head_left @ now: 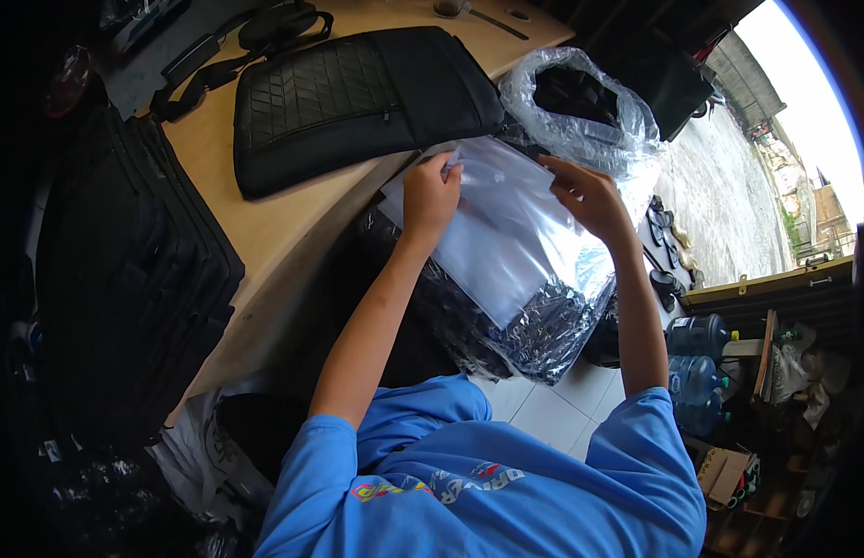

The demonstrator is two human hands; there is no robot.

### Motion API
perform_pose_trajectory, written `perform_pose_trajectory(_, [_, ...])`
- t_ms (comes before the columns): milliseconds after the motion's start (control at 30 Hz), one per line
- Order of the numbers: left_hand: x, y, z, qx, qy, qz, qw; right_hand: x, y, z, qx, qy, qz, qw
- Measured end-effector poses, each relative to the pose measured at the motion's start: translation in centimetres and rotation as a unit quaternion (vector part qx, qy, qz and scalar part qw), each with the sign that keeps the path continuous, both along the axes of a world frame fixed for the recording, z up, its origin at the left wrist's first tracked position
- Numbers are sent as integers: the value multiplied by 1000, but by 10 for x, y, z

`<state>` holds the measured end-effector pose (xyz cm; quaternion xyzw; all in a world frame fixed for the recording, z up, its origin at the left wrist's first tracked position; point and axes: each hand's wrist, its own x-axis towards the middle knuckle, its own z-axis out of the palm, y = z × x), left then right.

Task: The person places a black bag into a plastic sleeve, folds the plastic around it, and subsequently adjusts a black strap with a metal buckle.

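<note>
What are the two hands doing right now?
Left hand: closed on the top edge of the clear plastic bag.
Right hand: closed on the same bag's top edge.

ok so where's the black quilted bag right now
The black quilted fabric bag lies flat on the wooden table in the upper middle of the head view, just above the left hand.

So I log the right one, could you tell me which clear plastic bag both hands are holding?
The flat clear bag gripped at its top edge by both hands, not the crumpled one behind.
</note>
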<state>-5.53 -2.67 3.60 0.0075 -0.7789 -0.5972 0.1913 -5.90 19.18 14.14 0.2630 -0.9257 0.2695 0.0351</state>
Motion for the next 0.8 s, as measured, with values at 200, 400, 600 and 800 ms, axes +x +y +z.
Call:
perform_pose_trajectory(200, [13,-11,-11,-26,12,35,999,-16,25,-6,-59,92,-54,993])
perform_pose_trajectory(400, [16,-21,-21,83,-25,44,995,-28,35,4,-48,86,-177,979])
perform_pose_trajectory(600, [32,-19,-47,131,-57,45,989,-49,50,25,-185,39,-196,962])
perform_pose_trajectory(800, [47,-13,-66,145,-73,66,985,-91,64,80,-237,108,-203,944])
